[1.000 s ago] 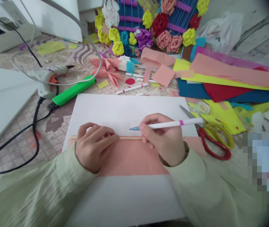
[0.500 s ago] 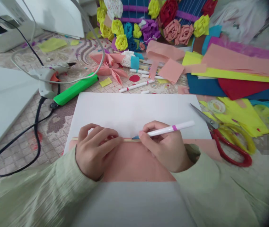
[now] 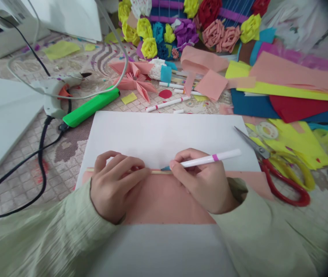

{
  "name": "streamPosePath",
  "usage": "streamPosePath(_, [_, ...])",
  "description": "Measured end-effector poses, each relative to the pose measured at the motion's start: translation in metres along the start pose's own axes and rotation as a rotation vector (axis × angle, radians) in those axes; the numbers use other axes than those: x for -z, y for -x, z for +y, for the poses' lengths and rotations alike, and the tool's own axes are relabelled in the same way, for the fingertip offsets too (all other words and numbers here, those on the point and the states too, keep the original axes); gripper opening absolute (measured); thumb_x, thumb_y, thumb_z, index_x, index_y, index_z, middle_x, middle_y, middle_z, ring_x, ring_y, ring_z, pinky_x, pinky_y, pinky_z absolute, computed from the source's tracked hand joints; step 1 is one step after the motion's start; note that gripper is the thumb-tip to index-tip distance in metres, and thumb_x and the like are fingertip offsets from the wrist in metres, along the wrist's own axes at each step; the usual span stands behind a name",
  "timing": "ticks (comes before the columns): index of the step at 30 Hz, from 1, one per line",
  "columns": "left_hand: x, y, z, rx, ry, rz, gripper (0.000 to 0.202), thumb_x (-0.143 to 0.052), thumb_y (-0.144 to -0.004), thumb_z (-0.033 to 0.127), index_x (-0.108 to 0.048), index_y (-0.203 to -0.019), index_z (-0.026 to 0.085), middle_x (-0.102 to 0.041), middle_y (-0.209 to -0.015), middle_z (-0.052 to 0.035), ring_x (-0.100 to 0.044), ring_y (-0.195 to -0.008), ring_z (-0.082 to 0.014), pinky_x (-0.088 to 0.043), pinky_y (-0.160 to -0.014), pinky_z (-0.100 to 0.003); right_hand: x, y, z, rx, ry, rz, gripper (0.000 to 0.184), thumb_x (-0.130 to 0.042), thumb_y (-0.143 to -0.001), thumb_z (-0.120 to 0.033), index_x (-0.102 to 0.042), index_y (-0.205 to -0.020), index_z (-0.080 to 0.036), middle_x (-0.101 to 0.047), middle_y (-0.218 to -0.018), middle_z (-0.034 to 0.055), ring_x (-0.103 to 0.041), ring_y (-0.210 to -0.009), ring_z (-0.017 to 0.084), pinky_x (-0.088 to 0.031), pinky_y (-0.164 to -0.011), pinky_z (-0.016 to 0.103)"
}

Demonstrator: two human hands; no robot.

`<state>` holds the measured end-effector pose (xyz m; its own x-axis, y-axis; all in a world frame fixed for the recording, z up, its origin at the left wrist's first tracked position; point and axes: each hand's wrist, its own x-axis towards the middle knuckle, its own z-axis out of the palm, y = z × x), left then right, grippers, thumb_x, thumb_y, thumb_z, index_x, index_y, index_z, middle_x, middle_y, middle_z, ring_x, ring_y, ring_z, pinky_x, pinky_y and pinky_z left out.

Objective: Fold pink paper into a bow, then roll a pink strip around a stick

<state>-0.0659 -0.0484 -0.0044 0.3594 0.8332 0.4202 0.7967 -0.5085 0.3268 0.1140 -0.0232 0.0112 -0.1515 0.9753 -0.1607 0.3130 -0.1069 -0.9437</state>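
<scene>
A pink sheet of paper lies across a larger white sheet. Along the pink sheet's upper edge runs a thin wooden stick. My left hand, fingers curled, presses the stick down on the paper; part of the stick is hidden under it. Pinched in my right hand is a white felt-tip pen with a pink band. Its bluish tip touches down at the stick, just right of my left fingertips. Small dots show along the pink sheet's lower edge.
Scissors with red and yellow handles lie at the right, blades over the white sheet. A glue gun, its cable and a green cutter lie at the left. Coloured paper, more pens and paper flowers fill the back.
The view has shifted slightly. Both hands, the stick and the pen keep nearly the same places on the paper, with the pen tip still at the stick.
</scene>
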Motion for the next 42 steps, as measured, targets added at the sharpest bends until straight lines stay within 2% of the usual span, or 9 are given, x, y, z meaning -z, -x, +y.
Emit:
streamPosePath(5, [0.0, 0.0, 0.0, 0.009, 0.001, -0.008, 0.019, -0.044, -0.079, 0.017, -0.06, -0.079, 0.027, -0.062, -0.078, 0.0022, -0.053, -0.066, -0.013, -0.035, -0.079, -0.038, 0.0, 0.001, 0.001, -0.014, -0.01, -0.001, 0.008, -0.057, -0.067, -0.02, -0.052, -0.063, -0.017, -0.046, -0.044, -0.0059, -0.04, -0.034, 0.004, -0.031, -0.032, 0.016])
streamPosePath(9, [0.001, 0.0, 0.0, 0.006, 0.009, -0.003, 0.019, -0.045, -0.079, 0.016, -0.061, -0.078, 0.027, -0.063, -0.077, 0.0022, -0.053, -0.066, -0.0128, -0.034, -0.08, -0.038, 0.003, 0.001, -0.004, 0.001, -0.137, 0.096, 0.01, -0.057, -0.069, -0.021, -0.05, -0.064, -0.017, -0.047, -0.041, -0.0064, -0.039, -0.031, 0.004, -0.031, -0.029, 0.016])
streamPosePath(12, [0.0, 0.0, 0.0, -0.001, 0.005, 0.014, 0.018, -0.046, -0.079, 0.017, -0.061, -0.076, 0.026, -0.063, -0.077, 0.002, -0.054, -0.066, -0.0127, -0.033, -0.081, -0.039, 0.016, 0.001, -0.017, 0.089, -0.258, 0.251, 0.009, -0.058, -0.07, -0.023, -0.051, -0.066, -0.018, -0.049, -0.041, -0.0061, -0.043, -0.032, 0.006, -0.03, -0.027, 0.016])
streamPosePath(16, [-0.001, 0.001, -0.002, -0.02, -0.01, 0.05, 0.018, -0.045, -0.079, 0.017, -0.061, -0.075, 0.026, -0.063, -0.076, 0.0023, -0.055, -0.066, -0.0124, -0.032, -0.081, -0.039, 0.049, 0.009, -0.034, 0.31, -0.34, 0.551, 0.007, -0.06, -0.068, -0.019, -0.054, -0.065, -0.018, -0.047, -0.048, -0.0058, -0.046, -0.036, 0.007, -0.03, -0.026, 0.017])
streamPosePath(19, [-0.002, 0.002, -0.002, -0.037, -0.013, 0.064, 0.018, -0.046, -0.079, 0.018, -0.061, -0.075, 0.026, -0.063, -0.076, 0.0023, -0.056, -0.065, -0.0123, -0.032, -0.081, -0.039, 0.073, 0.029, -0.031, 0.289, -0.393, 0.704, 0.007, -0.058, -0.067, -0.013, -0.057, -0.071, -0.017, -0.045, -0.051, -0.0054, -0.045, -0.039, 0.007, -0.031, -0.028, 0.019])
streamPosePath(25, [-0.005, 0.001, -0.003, -0.073, -0.057, 0.111, 0.018, -0.047, -0.079, 0.018, -0.061, -0.072, 0.025, -0.064, -0.072, 0.003, -0.055, -0.061, -0.011, -0.032, -0.08, -0.038, 0.094, 0.069, -0.001, 0.176, -0.337, 0.626, 0.007, -0.058, -0.07, -0.018, -0.058, -0.077, -0.021, -0.05, -0.053, -0.0032, -0.05, -0.045, 0.011, -0.034, -0.032, 0.021])
streamPosePath(30, [-0.003, 0.0, -0.001, -0.138, -0.083, 0.17, 0.017, -0.047, -0.078, 0.015, -0.06, -0.075, 0.024, -0.064, -0.072, 0.0026, -0.056, -0.06, -0.0107, -0.031, -0.077, -0.037, 0.09, 0.071, -0.004, 0.231, -0.285, 0.501, 0.004, -0.06, -0.069, -0.021, -0.059, -0.073, -0.02, -0.053, -0.054, -0.0021, -0.051, -0.048, 0.011, -0.036, -0.037, 0.022])
streamPosePath(35, [0.001, -0.002, 0.003, -0.284, -0.087, 0.168, 0.014, -0.05, -0.073, 0.01, -0.059, -0.073, 0.021, -0.063, -0.07, 0.0015, -0.054, -0.057, -0.0098, -0.034, -0.071, -0.033, 0.063, 0.054, -0.02, 0.278, -0.259, 0.373, 0.004, -0.059, -0.071, -0.022, -0.057, -0.071, -0.019, -0.054, -0.052, -0.0028, -0.051, -0.044, 0.01, -0.038, -0.036, 0.021])
streamPosePath(42, [-0.002, 0.002, 0.003, -0.28, -0.032, 0.126, 0.016, -0.05, -0.072, 0.009, -0.058, -0.075, 0.023, -0.062, -0.07, 0.0026, -0.051, -0.058, -0.01, -0.035, -0.072, -0.033, 0.018, 0.039, -0.013, 0.183, -0.218, 0.155, 0.003, -0.056, -0.071, -0.02, -0.054, -0.072, -0.017, -0.056, -0.053, -0.003, -0.05, -0.043, 0.007, -0.042, -0.039, 0.018])
